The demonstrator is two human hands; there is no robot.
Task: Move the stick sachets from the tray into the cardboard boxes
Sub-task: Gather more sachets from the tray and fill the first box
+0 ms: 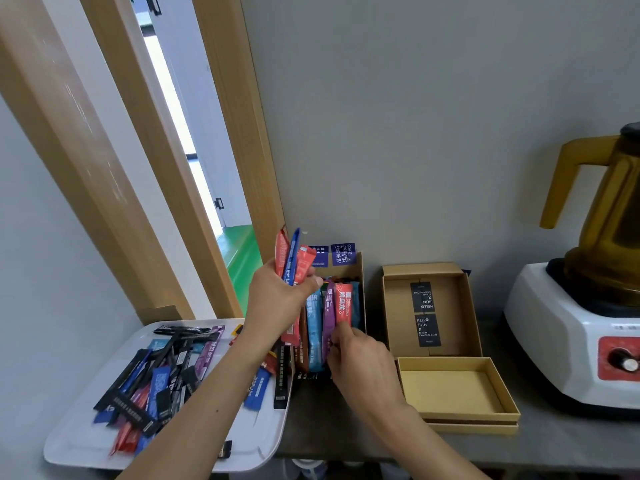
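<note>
**Grey corner beside an open doorway**

Plain grey wall (433, 116) at the back, matte and evenly lit. To its left, a light wooden door frame (239, 133) slanting across the view, with a second wooden post (69, 150) nearer the camera. Through the gap, bright light on pale surfaces and a strip of green floor (242, 254) beyond. At far left, a white wall (52, 306). Below, a dark grey desk (571, 441) against the grey wall, with a white-based blender (571, 327) and its amber jug (616, 202) at the right edge.

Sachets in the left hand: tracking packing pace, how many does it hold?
3, fanned above the left hand: red sachet leftmost, blue sachet in the middle, orange-red sachet rightmost. More may be hidden.
</note>
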